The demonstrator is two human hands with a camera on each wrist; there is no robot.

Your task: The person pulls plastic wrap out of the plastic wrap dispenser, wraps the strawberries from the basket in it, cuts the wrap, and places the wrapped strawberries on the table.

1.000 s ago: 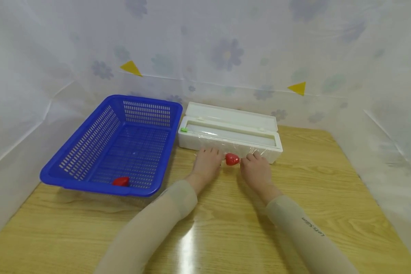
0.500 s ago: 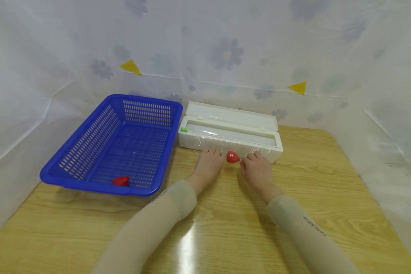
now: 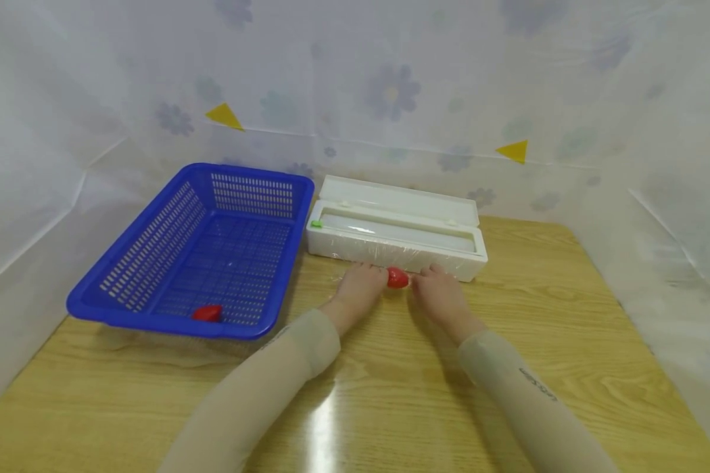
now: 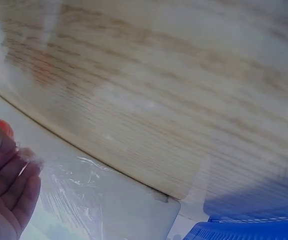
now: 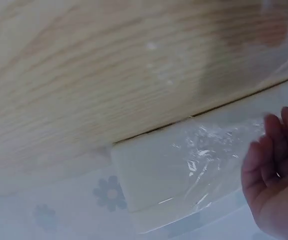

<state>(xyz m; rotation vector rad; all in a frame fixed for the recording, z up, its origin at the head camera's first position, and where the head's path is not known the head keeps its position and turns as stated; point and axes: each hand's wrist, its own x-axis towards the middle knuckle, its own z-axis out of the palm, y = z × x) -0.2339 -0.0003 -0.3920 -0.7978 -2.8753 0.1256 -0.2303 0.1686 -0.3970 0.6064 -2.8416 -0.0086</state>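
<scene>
A shiny red, rounded, slightly pointed piece (image 3: 398,277) is held just in front of a long white cling film dispenser (image 3: 461,268). My left hand (image 3: 362,289) grips the gathered cling film at its left side, with fingertips right at the red piece. At its other side my right hand (image 3: 440,293) pinches the film with curled fingers. In the left wrist view, clear cling film (image 4: 78,200) runs from those fingers across the dispenser's front. Crinkled film also shows beside the right hand (image 5: 276,172) in the right wrist view, where the red piece is mostly cut off.
To the left stands a blue plastic basket (image 3: 290,263) with a similar red piece (image 3: 207,313) near its front wall. The dispenser's lid (image 3: 399,200) is tipped back, and a green cutter (image 3: 316,224) sits at its left end. A flowered sheet (image 3: 390,92) hangs behind the wooden table (image 3: 355,420).
The red piece first shifted slightly up, then came back down and a little left, its pointed end turning. The right hand moved slightly left, closer to the left hand. The basket and dispenser stayed put.
</scene>
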